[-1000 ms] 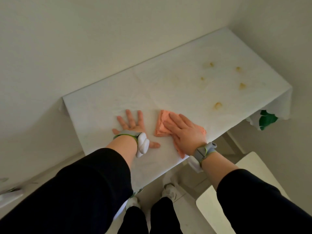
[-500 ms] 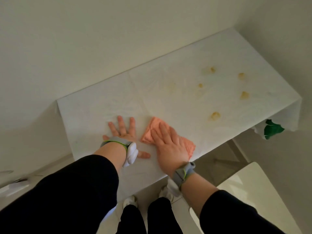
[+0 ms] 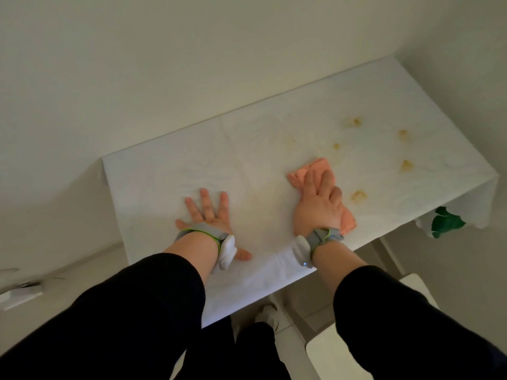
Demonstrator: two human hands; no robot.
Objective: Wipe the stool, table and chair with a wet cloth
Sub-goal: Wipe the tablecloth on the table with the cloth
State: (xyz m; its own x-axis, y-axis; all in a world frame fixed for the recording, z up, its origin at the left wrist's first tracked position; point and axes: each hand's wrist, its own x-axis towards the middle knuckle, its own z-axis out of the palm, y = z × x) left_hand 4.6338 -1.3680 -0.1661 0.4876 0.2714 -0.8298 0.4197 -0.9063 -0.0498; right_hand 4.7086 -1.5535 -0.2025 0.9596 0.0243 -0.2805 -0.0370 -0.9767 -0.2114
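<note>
A white-covered table (image 3: pixel 170 174) stands against the wall, with several yellow-brown stains (image 3: pixel 358 195) on its right half. My right hand (image 3: pixel 318 204) presses flat on an orange-pink cloth (image 3: pixel 315 167) near the table's middle, left of the nearest stain. My left hand (image 3: pixel 207 212) lies flat on the table top with fingers spread and nothing in it. A white chair or stool seat (image 3: pixel 340 357) shows at the lower right, partly hidden by my right sleeve.
The wall runs along the table's far edge and right end. The tablecloth hangs over the right end, showing a green leaf print (image 3: pixel 445 223). A white table leg (image 3: pixel 389 253) stands below the front edge. My feet (image 3: pixel 267 318) are on the floor under the table.
My right hand has slid the cloth to the right and farther back on the table, toward the stains. My left hand stays flat in about the same spot.
</note>
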